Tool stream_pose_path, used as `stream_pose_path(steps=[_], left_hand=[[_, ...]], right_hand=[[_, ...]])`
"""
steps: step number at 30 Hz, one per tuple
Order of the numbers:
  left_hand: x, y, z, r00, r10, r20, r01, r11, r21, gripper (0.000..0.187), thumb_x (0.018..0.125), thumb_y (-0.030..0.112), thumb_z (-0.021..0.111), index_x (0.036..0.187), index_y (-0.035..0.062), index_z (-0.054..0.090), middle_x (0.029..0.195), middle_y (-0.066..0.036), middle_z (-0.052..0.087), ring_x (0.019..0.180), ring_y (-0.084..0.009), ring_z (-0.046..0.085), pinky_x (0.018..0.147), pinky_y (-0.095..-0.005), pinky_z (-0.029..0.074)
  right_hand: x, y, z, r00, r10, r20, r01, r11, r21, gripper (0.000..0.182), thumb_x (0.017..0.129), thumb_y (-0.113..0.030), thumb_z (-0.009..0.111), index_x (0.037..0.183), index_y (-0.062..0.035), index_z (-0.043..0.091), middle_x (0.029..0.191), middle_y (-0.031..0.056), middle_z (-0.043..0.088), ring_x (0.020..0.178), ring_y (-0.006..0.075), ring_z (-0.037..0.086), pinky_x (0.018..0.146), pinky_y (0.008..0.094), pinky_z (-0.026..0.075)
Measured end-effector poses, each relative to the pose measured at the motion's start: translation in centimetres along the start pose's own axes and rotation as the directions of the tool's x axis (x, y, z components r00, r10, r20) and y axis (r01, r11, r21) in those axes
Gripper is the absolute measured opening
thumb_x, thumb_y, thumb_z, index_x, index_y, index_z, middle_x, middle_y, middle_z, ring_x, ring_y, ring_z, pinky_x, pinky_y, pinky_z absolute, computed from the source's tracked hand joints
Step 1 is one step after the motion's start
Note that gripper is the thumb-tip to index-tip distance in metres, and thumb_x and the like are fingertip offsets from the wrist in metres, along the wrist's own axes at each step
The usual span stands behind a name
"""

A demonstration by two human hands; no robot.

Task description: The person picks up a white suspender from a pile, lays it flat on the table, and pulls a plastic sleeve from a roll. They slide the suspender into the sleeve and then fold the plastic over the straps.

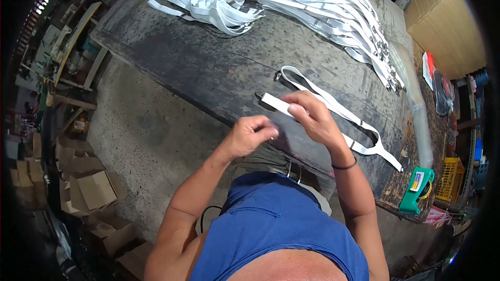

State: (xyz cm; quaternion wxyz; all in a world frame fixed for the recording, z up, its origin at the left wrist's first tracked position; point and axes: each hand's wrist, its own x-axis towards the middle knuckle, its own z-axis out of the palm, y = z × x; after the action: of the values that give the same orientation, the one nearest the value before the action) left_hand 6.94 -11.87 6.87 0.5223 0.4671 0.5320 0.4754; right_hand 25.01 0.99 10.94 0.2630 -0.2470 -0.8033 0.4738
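A pair of white suspenders (333, 103) lies in a loop on the dark table, its straps joining in a Y toward the right. Its near strap end, with a metal clip (259, 94), passes under my right hand (315, 119), whose thumb and fingers are closed on the strap. My left hand (250, 136) is held past the table's near edge, apart from the strap. Its thumb and forefinger are pinched together; a tiny bright speck shows at the tips, too small to name. Farther back lies a large pile of white suspenders (312, 8) with metal clips, bunched at its left end.
A green tape dispenser (416, 190) sits at the table's right corner, beside a long clear plastic roll (416, 109). Beyond are a cardboard box (440, 21) and a yellow crate (449, 179). Opened cardboard boxes (94, 190) lie on the floor at left.
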Motion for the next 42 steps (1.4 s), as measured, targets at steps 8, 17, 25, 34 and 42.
stream_pose_path(steps=[8,17,25,34,42], left_hand=[[-1.4,0.7,-4.7,0.973,-0.074,-0.219,0.075,0.997,-0.001,0.017,0.094,0.019,0.066,0.094,0.0017,0.067,0.084,-0.005,0.07,0.076,-0.0113,0.067,0.064,-0.0241,0.052],[-1.4,0.0,-5.5,0.986,0.046,-0.163,-0.034,0.997,0.074,0.012,0.092,0.015,0.068,0.093,0.0032,0.069,0.084,-0.002,0.069,0.075,-0.0085,0.063,0.065,-0.0239,0.05],[-0.1,1.8,-3.9,0.986,0.116,-0.121,-0.071,0.943,0.325,0.008,0.088,0.009,0.072,0.088,0.0012,0.069,0.08,0.0,0.068,0.075,-0.0048,0.058,0.067,-0.0229,0.048],[0.7,3.7,-1.8,0.985,0.167,-0.045,-0.138,0.914,0.381,0.013,0.086,0.012,0.073,0.089,-0.0001,0.07,0.081,-0.007,0.072,0.075,-0.0097,0.065,0.069,-0.0276,0.052],[1.1,4.7,-0.9,0.992,0.126,0.004,-0.116,0.898,0.425,0.012,0.086,0.011,0.073,0.089,-0.0002,0.071,0.078,-0.004,0.07,0.071,-0.0082,0.061,0.066,-0.0257,0.05]], right_hand=[[3.0,6.2,7.2,0.994,-0.072,-0.08,0.001,0.747,-0.664,0.032,0.079,-0.021,0.075,0.105,-0.0056,0.064,0.097,0.0142,0.06,0.098,0.0341,0.056,0.077,0.0451,0.044],[2.1,1.7,2.7,0.99,0.133,0.044,-0.121,0.971,-0.208,0.027,0.079,-0.009,0.073,0.098,-0.0036,0.054,0.08,0.0146,0.064,0.074,0.031,0.063,0.067,0.0409,0.048],[-1.1,-2.7,-2.7,0.973,0.202,0.113,-0.226,0.932,0.284,0.03,0.084,-0.018,0.078,0.101,-0.0017,0.061,0.083,-0.0025,0.058,0.077,0.0059,0.053,0.067,0.023,0.045],[-3.5,-4.7,-4.2,0.997,0.066,-0.025,-0.067,0.997,-0.045,0.02,0.085,-0.003,0.068,0.105,-0.0026,0.065,0.086,0.006,0.065,0.072,0.0129,0.058,0.066,0.0269,0.047],[-4.5,-5.9,-5.0,0.995,-0.098,-0.027,0.087,0.959,-0.271,0.02,0.084,-0.003,0.065,0.104,-0.0049,0.066,0.09,0.0123,0.068,0.077,0.0308,0.064,0.07,0.0384,0.05]])
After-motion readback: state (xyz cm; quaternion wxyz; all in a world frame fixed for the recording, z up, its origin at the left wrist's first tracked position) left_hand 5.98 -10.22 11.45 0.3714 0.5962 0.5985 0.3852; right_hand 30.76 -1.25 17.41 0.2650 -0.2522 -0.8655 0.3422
